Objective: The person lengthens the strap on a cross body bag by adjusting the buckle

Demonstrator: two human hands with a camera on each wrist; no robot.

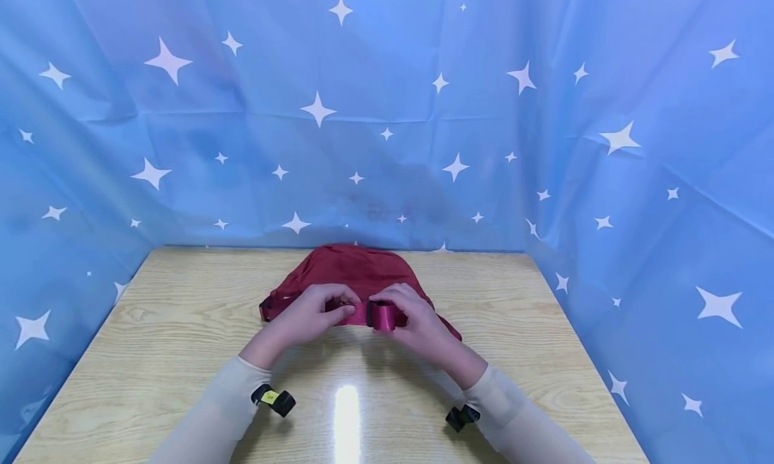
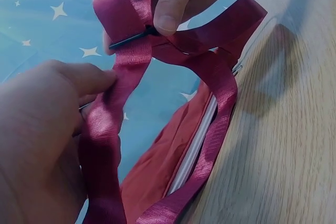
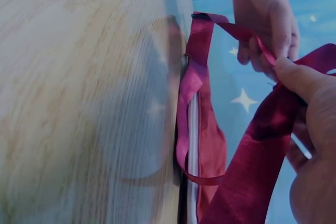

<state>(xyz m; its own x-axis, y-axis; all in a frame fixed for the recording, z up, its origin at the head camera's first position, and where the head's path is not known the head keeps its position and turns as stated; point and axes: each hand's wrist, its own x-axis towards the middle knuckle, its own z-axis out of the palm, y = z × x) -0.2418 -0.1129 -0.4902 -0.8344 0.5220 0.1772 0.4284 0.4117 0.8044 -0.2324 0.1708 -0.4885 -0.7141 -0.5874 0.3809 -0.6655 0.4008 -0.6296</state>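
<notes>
A dark red waist bag (image 1: 357, 269) sits at the back of the table. Its shiny red strap (image 1: 355, 314) is lifted in front of it between both hands. My left hand (image 1: 310, 315) pinches the strap on the left. Just to the right of it, my right hand (image 1: 418, 321) grips the strap at a black slider buckle (image 2: 131, 39), thumb against the buckle's end. Beyond the slider, the webbing bends into a loop (image 2: 123, 6). Lower down, a pale zipper (image 2: 194, 142) runs along the bag, with slack strap hanging beside it.
Light wood table (image 1: 181, 363) lies under the arms, with a bright reflection (image 1: 347, 424) near the front. A blue curtain with white stars (image 1: 387, 128) encloses the back and sides. A black buckle (image 1: 265, 309) sits at the bag's left end.
</notes>
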